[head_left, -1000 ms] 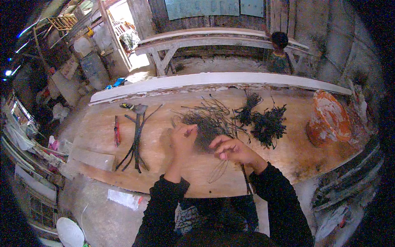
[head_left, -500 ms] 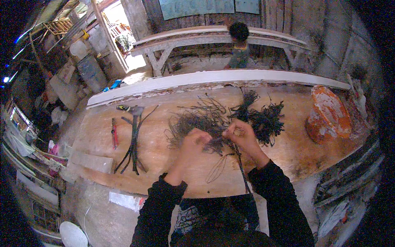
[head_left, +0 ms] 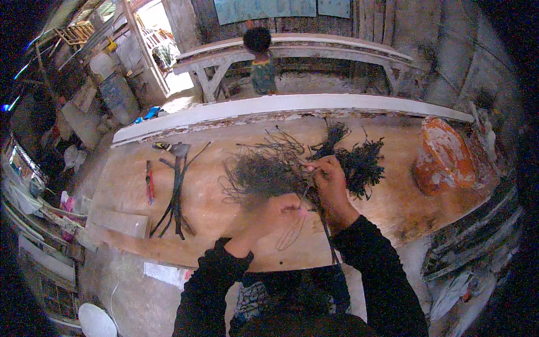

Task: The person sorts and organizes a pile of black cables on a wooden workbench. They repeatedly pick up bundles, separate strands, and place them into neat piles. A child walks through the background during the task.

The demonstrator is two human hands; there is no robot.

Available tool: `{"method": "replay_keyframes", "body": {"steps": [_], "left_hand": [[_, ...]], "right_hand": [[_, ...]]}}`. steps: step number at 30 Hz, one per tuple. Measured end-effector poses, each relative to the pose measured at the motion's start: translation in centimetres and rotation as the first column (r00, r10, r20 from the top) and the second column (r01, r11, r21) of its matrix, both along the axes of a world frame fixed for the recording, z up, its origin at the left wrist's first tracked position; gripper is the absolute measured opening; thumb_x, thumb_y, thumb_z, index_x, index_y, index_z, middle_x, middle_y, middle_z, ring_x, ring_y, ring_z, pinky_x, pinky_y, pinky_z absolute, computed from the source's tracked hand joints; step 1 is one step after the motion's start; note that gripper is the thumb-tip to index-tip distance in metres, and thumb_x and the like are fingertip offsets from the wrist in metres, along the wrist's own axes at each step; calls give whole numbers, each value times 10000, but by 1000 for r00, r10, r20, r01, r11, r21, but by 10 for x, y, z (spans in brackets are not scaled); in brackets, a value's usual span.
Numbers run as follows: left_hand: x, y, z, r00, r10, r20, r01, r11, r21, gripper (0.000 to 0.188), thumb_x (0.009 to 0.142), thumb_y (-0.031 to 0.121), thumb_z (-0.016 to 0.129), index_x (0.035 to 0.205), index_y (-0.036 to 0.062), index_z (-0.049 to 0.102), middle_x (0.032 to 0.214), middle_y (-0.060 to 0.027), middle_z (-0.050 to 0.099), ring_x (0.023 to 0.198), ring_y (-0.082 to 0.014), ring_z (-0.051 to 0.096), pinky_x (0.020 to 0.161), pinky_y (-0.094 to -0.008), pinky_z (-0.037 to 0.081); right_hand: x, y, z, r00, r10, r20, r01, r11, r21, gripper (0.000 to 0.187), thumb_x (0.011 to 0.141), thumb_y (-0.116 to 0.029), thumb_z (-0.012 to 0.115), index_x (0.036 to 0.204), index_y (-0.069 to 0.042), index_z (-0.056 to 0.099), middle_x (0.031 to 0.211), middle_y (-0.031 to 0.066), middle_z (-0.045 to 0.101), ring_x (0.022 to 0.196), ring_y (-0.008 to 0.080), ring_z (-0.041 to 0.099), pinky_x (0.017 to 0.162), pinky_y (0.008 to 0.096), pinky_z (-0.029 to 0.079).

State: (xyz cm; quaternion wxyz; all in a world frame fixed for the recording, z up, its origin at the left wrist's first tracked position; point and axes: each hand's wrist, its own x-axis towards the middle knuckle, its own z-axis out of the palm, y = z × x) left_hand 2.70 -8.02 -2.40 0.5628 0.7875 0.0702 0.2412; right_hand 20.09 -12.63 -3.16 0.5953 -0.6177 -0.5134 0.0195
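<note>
My right hand (head_left: 331, 182) pinches thin dark strands at the right side of a tangled pile of thin dark wire (head_left: 258, 171). A long dark strip (head_left: 327, 236) runs from beneath that hand down past the table's near edge. Lower and to the left, my left hand (head_left: 281, 212) is blurred, its fingers curled together; what they hold is too small to make out. Below its fingertips lies a thin wire loop (head_left: 289, 235). Just beyond my right hand is a bunch of short black strips (head_left: 364, 163).
Long dark strips (head_left: 178, 194), a red-handled tool (head_left: 150, 182) and a yellow-and-black-handled tool (head_left: 163, 146) lie left on the wooden table (head_left: 219, 224). An orange bucket (head_left: 443, 160) stands right. A long white board (head_left: 292, 103) edges the far side; a person (head_left: 261, 64) stands beyond.
My left hand has moved down and right, nearer the right hand's wrist. My right hand has risen slightly, fingers now against the strands. The person beyond the table has moved left.
</note>
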Motion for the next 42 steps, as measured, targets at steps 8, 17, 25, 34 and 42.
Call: {"method": "replay_keyframes", "body": {"steps": [8,17,25,34,42], "left_hand": [[-11,34,12,729,684,-7,-669,711,-217,93,712,125,644,683,46,606,644,21,543,579,-64,455,539,-207,364],[-15,47,4,606,782,145,-771,622,-134,99,668,55,675,678,16,585,657,-11,541,598,-66,466,530,-192,370],[-11,44,-4,642,738,207,-749,662,-36,56,671,36,655,710,20,618,675,-48,543,641,-117,503,583,-230,401],[-8,31,6,702,686,191,-712,673,199,61,693,14,613,752,25,621,726,-54,542,688,-154,520,640,-247,415],[-7,26,10,869,474,142,-494,842,217,71,720,37,591,788,19,582,766,-51,517,763,-157,509,680,-249,405]], "right_hand": [[-8,-13,21,933,298,-200,-308,951,-20,66,661,-78,658,697,-58,606,868,43,465,844,159,454,748,270,364],[-49,-30,38,471,858,-205,-882,460,-101,191,739,-161,610,912,-82,624,1055,83,478,998,213,439,861,322,346],[-45,-30,29,594,805,-8,-795,585,-160,179,672,-130,669,838,-73,637,818,47,567,857,202,496,762,317,375],[-49,-26,33,624,736,263,-735,667,-122,77,682,-142,646,724,-103,593,676,17,560,666,214,513,642,332,395],[-27,-15,17,898,337,-283,-342,939,35,62,708,-7,563,702,-56,525,687,24,532,642,118,506,602,230,411]]}}
